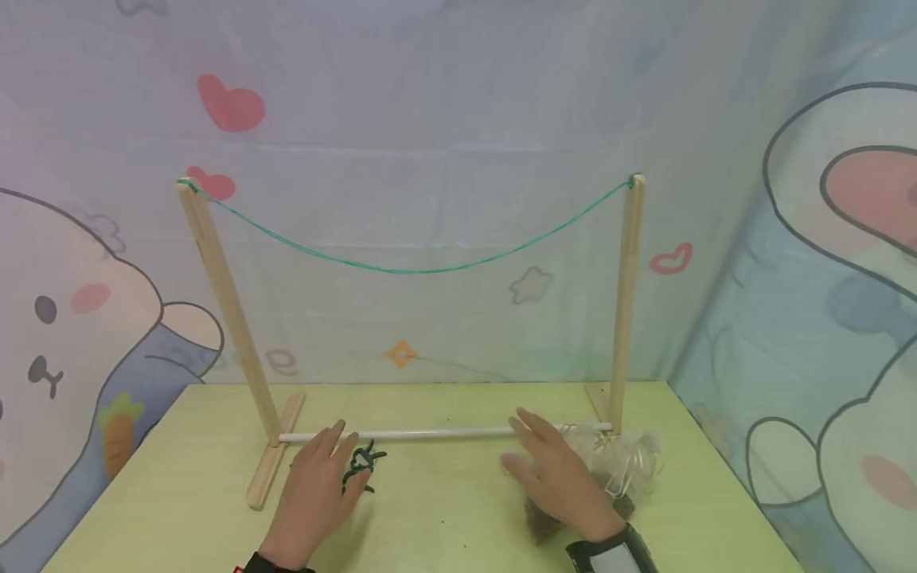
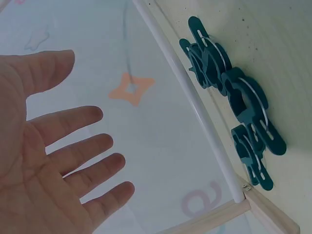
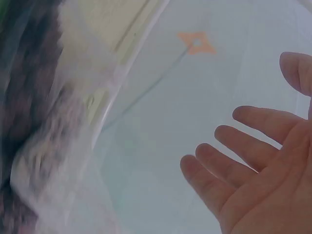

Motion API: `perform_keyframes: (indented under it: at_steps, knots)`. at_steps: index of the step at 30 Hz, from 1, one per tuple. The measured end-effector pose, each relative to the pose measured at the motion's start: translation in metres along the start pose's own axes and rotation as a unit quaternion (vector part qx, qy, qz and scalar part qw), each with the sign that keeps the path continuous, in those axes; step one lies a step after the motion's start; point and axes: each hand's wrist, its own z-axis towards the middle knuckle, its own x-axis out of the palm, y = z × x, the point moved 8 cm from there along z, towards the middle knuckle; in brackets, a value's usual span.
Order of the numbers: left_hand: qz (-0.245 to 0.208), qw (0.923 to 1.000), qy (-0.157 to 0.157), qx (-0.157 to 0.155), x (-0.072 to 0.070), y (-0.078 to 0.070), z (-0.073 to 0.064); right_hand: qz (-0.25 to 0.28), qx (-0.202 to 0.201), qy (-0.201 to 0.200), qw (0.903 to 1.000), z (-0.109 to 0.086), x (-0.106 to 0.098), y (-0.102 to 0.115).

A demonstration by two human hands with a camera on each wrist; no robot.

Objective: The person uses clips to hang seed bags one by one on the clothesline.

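My left hand (image 1: 315, 493) hovers over the left part of the table, fingers spread and nothing in its grasp. Beneath and beside it lie several dark green plastic spring clips (image 2: 251, 117), partly covered by the hand in the head view. My right hand (image 1: 562, 477) is held out on the other side, also with loose, spread fingers and nothing held. Under it sits a heap of sheer whitish bags (image 1: 634, 465) with pale ribbons and dark contents. The right hand hides part of this heap, which looks blurred in the right wrist view.
A wooden stand rises from the pale yellow table (image 1: 430, 509), with a left post (image 1: 229, 310) and a right post (image 1: 627, 302). A green cord (image 1: 411, 271) sags between their tops. Low down, a white rod (image 1: 430, 434) joins them. Behind hangs a printed cloth (image 1: 444, 103).
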Motion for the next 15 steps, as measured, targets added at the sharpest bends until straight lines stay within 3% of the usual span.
perform_keyframes:
  at_steps: [9, 15]
  knots:
    - [0.026, 0.9996, -0.005, 0.01, 0.014, -0.003, 0.005, 0.054, -0.034, 0.039, 0.9972, 0.015, 0.043, 0.027]
    - [0.033, 0.9986, 0.034, 0.022, 0.03, -0.005, 0.006, 0.061, -0.095, 0.043, 0.9927, 0.018, 0.062, 0.051]
